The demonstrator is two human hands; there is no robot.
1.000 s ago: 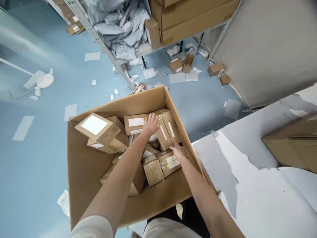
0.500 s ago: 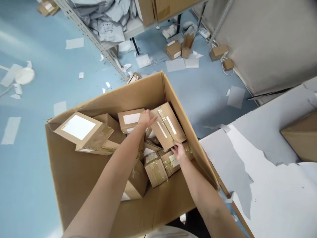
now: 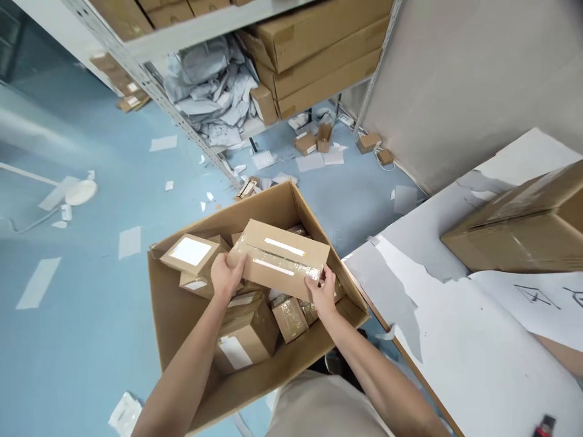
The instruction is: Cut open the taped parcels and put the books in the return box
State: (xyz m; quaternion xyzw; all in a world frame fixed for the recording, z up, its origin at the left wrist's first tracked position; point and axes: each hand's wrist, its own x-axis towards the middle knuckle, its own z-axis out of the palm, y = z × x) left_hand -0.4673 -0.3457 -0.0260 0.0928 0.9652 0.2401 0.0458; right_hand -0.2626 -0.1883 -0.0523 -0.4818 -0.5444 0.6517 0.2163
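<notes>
A taped brown cardboard box (image 3: 277,252) with two white label strips is held level between both hands, above the other boxes in a large open carton (image 3: 157,315). At its left end, my left hand (image 3: 226,274) grips it with the thumb on top. My right hand (image 3: 323,291) closes on its right end, thumb on the upper face. Beneath lie a box with a white label (image 3: 248,337), a small taped box (image 3: 290,318) and, to the left, a box with a large white label (image 3: 189,250). Some boxes are partly hidden by the held one.
A white table (image 3: 455,340) stands to the right, with a big carton (image 3: 514,218) on it. Ahead, a metal shelf (image 3: 200,33) holds grey bags (image 3: 214,91) and long cartons (image 3: 323,48). Paper scraps and small boxes (image 3: 305,143) litter the blue floor.
The box has been lifted from the carton's right side, turned and brought nearer. Both hands have shifted to its ends. The view has tilted up, showing more of the shelf and table.
</notes>
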